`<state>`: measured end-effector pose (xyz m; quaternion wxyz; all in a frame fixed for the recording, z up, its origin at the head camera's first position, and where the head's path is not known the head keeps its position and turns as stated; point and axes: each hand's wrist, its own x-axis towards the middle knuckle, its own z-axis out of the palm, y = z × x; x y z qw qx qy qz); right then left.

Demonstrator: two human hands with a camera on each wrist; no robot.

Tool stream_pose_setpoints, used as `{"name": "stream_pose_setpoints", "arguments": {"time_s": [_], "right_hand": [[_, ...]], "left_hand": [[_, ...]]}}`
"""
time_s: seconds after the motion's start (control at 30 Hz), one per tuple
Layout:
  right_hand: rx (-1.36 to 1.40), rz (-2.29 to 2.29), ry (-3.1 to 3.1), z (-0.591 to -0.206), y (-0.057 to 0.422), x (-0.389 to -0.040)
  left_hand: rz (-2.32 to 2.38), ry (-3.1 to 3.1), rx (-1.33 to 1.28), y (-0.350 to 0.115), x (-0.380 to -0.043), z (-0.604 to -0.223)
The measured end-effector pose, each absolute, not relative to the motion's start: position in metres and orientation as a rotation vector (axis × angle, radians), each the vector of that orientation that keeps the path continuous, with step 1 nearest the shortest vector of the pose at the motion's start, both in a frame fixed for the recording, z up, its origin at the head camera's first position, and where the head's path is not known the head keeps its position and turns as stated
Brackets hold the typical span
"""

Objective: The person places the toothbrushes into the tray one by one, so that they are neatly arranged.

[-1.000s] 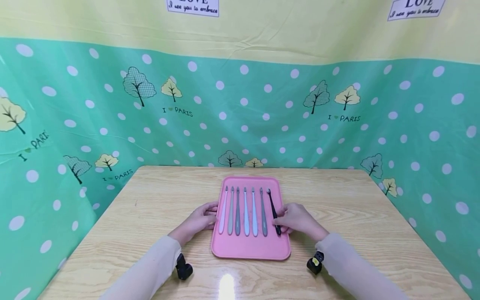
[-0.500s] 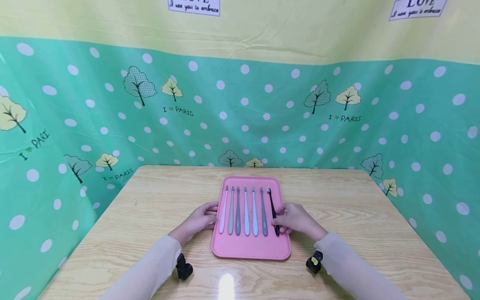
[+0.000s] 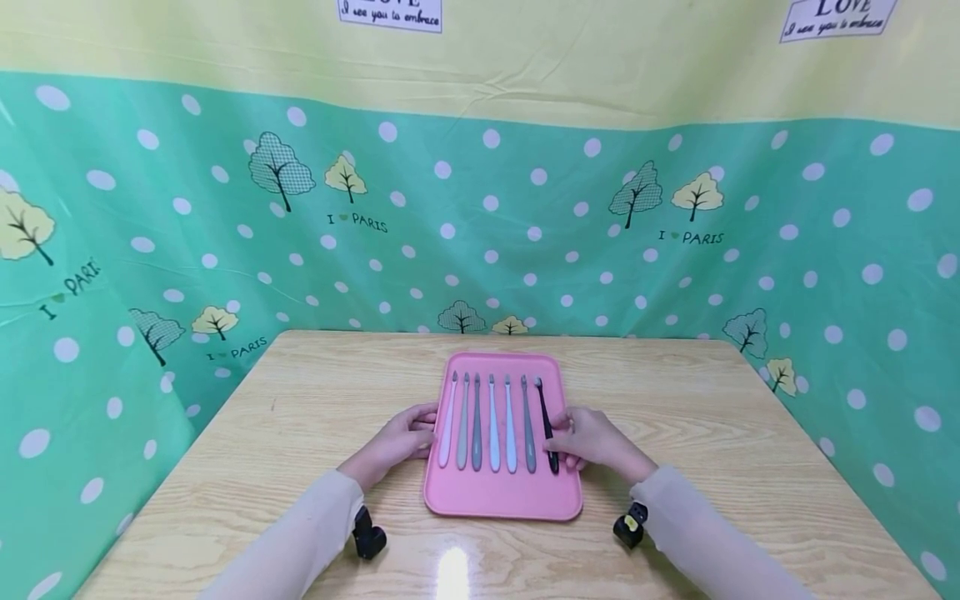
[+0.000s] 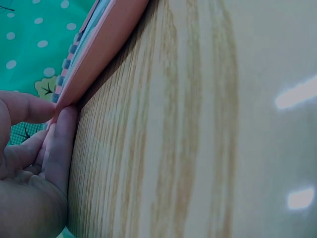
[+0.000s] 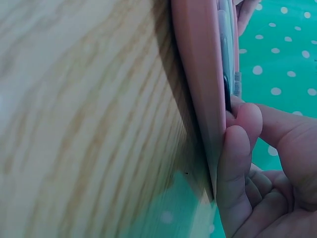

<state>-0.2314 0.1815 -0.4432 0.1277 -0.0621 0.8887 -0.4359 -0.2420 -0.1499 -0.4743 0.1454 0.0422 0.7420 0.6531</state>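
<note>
In the head view, several toothbrushes lie side by side on a pink tray (image 3: pixel 501 502), bristle ends toward the far side. They include a pink toothbrush (image 3: pixel 447 429), a light blue toothbrush (image 3: pixel 510 433) and a grey toothbrush (image 3: pixel 528 433). At the row's right end, my right hand (image 3: pixel 592 437) pinches the handle of a black toothbrush (image 3: pixel 547 417) between thumb and fingers, over the tray's right rim. My left hand (image 3: pixel 393 442) holds the left rim; in the left wrist view, its thumb and a finger (image 4: pixel 62 144) pinch the tray's edge.
The tray rests on a light wood-grain table (image 3: pixel 337 367), with bare wood left and right of it. A green dotted cloth (image 3: pixel 510 233) hangs behind the table and along both sides. Black wrist cameras, such as the left wrist camera (image 3: pixel 367 533), hang below the sleeves.
The black toothbrush's lower end has shifted slightly left in my right hand, so it lies a little straighter. My left hand keeps its place on the tray's rim.
</note>
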Motion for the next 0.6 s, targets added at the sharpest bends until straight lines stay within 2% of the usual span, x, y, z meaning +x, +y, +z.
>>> {"name": "stream_pose_setpoints", "arguments": {"time_s": [0.6], "right_hand": [[-0.213,-1.239,2.567,-0.4396,0.1834,-0.2294]], "left_hand": [[1.889,2.148,0.102,-0.1487,-0.2415,-0.4734]]}}
